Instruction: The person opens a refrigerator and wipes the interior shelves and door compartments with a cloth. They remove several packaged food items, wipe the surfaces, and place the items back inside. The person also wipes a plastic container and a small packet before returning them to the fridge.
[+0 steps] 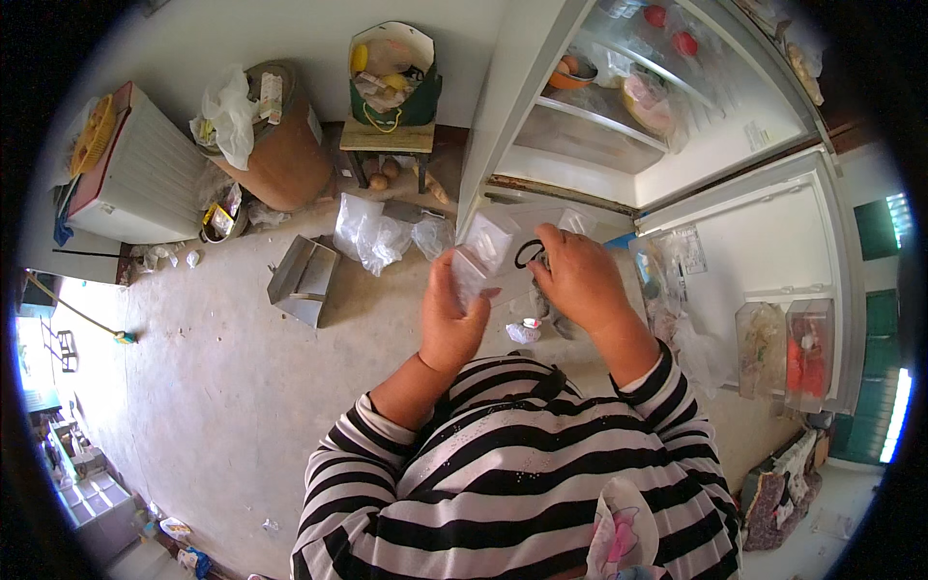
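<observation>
My left hand (pixel 455 312) grips a clear plastic box (pixel 489 243) in front of my chest, its fingers around the near end. In my right hand (pixel 580 272), a thin black ring-shaped band (pixel 528 254) is pinched between thumb and fingers, just right of the box. Whether the band is elastic I cannot tell. Beyond both hands stands a refrigerator (pixel 500 109) with its door (pixel 783 239) swung wide to the right. Inside it, an orange bowl (pixel 570 81) with eggs and several bagged foods sit on the shelves.
A metal dustpan (pixel 308 279) and plastic bags (pixel 373 232) lie on the concrete floor. A green bag (pixel 395 101) stands on a small wooden stool (pixel 384 138). Left of it are a large brown vat (pixel 286 163) and a white cabinet (pixel 141 167). A small white packet (pixel 523 332) lies near my feet.
</observation>
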Tool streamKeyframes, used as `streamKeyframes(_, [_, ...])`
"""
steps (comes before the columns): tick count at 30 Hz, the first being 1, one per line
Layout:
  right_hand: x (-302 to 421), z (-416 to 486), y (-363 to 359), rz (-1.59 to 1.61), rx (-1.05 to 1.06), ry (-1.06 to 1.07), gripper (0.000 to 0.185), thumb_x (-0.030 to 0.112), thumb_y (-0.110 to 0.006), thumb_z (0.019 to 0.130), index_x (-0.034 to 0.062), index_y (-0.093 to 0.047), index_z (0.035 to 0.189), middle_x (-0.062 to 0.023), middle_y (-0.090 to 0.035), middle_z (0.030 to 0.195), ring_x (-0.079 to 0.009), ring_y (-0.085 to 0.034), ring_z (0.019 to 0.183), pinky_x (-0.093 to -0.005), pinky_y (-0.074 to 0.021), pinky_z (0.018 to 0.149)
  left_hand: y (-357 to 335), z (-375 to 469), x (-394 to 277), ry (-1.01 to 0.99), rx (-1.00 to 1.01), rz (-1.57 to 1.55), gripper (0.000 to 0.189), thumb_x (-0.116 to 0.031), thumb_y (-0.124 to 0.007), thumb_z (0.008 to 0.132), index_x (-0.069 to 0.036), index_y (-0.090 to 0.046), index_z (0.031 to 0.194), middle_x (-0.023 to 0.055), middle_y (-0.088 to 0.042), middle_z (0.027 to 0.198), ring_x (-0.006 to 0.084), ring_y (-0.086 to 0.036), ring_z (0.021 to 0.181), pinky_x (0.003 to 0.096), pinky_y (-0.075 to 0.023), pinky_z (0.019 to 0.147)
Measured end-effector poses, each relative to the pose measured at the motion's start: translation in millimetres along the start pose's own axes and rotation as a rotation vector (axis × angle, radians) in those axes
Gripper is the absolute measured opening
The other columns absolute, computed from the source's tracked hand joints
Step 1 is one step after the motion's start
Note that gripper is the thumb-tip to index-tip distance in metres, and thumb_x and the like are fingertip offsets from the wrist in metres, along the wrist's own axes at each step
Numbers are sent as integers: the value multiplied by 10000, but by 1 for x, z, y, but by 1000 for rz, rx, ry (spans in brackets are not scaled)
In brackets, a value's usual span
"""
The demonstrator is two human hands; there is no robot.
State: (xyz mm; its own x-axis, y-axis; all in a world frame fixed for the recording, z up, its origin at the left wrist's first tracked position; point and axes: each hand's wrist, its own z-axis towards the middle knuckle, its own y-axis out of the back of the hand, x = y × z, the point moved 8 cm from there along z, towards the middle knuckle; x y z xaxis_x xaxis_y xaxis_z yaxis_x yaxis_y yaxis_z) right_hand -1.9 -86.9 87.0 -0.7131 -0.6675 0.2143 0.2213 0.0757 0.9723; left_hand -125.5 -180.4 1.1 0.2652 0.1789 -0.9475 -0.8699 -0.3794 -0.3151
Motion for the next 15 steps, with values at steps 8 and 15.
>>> streamKeyframes(8, [-5,5,-4,163,27,41,174,219,-594,814,55,-611,760,-143,-619,781,-356,-621,762,-481,-498,680,10,0,15,104,-1,-190,624,59,-461,858,-83,-232,1420,180,-416,1379,353,-485,1255,429,-541,870])
streamKeyframes(15, [-70,47,133,958,-73,-23,142,152,-641,899,21,-655,951,0,-653,894,-86,-570,843,-252,-456,823,54,11,14,266,-232,-356,546,-51,-454,854,-120,-309,1376,169,-410,1400,357,-498,1237,458,-532,855])
